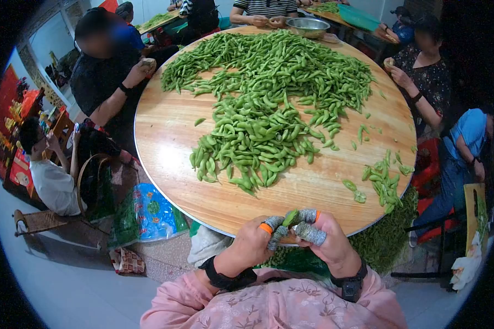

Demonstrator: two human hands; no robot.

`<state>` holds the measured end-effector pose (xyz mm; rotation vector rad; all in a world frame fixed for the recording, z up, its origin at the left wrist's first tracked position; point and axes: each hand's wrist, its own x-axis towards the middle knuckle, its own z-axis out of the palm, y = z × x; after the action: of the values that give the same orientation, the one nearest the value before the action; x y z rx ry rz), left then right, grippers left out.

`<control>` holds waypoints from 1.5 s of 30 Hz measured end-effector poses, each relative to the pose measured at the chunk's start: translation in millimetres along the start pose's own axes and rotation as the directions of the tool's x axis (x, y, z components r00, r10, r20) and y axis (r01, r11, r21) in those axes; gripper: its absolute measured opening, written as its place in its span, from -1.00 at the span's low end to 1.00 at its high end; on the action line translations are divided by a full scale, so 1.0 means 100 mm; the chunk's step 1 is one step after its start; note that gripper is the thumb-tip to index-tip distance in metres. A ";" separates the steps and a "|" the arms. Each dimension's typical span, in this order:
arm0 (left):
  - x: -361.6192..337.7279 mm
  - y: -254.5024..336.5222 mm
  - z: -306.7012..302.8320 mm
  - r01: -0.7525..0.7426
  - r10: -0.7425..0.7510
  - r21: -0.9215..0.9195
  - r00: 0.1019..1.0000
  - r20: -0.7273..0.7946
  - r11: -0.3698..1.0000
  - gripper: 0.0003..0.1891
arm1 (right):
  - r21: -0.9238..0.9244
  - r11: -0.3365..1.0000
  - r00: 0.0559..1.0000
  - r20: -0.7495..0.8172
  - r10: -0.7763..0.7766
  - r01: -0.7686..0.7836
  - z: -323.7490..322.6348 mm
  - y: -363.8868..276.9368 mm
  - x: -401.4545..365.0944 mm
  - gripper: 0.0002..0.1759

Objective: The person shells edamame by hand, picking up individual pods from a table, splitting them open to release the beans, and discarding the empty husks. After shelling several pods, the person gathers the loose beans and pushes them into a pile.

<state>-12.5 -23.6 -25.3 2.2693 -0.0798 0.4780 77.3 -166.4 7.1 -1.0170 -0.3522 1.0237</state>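
Observation:
Close to my body, at the table's near edge, my left hand (256, 239) and my right hand (328, 239) meet with fingers closed. Grey knitted sleeves with orange bands cover some of the fingertips. A green soybean pod (291, 218) is pinched between the two hands; its lower end is hidden by the fingers. Beyond them, a large heap of soybean pods (258, 134) spreads over the round wooden table (164, 134). A smaller cluster of pale green, flattened pods (382, 183) lies to the right.
A metal bowl (308, 27) stands at the far edge. People sit around the table, some with hands at its rim. Below right, a pile of green pods or husks (387, 236) lies beside the table. A white sack (207, 247) and a blue plastic bag (151, 211) are on the floor.

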 end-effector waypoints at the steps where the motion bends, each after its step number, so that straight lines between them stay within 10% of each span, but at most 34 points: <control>1: 0.00 -0.01 0.00 -0.010 0.010 0.001 1.000 -0.004 1.000 -0.78 | 0.007 1.000 1.000 0.015 0.002 -0.002 -0.03 0.03 0.00 -0.79; 12: 0.03 0.02 -0.03 -0.140 0.142 0.171 0.990 0.004 0.975 -0.50 | 0.046 0.999 1.000 0.030 0.005 -0.007 -0.05 0.03 0.00 -0.83; 27: -0.03 -0.03 0.05 -0.060 0.063 0.133 0.998 -0.019 0.989 -0.79 | -0.088 0.996 1.000 0.017 0.015 -0.013 -0.13 0.14 0.05 -0.90; 36: -0.06 -0.03 0.13 0.202 -0.258 -0.517 0.965 -0.038 0.832 -0.80 | -0.402 0.882 0.968 0.055 -0.246 0.247 -0.11 0.12 0.08 -0.91; 38: -0.09 -0.12 0.22 0.310 -0.402 -0.736 0.914 0.056 0.603 -0.77 | -0.667 0.598 0.896 0.310 -0.319 0.444 -0.10 0.05 0.08 -0.92; 42: -0.04 -0.07 0.16 0.333 -0.473 -0.826 0.876 0.093 0.454 -0.76 | -0.605 0.742 0.955 0.125 -0.268 0.287 -0.11 0.08 0.09 -0.88; 45: 0.03 0.07 -0.05 0.322 -0.329 -0.547 0.940 0.089 0.773 -0.83 | -0.369 0.925 0.993 -0.037 -0.108 0.087 -0.21 0.09 0.10 -0.91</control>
<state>-13.1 -25.0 -16.4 1.6533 0.1651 0.2366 91.7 -167.8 -13.1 -1.3487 -0.5565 0.8526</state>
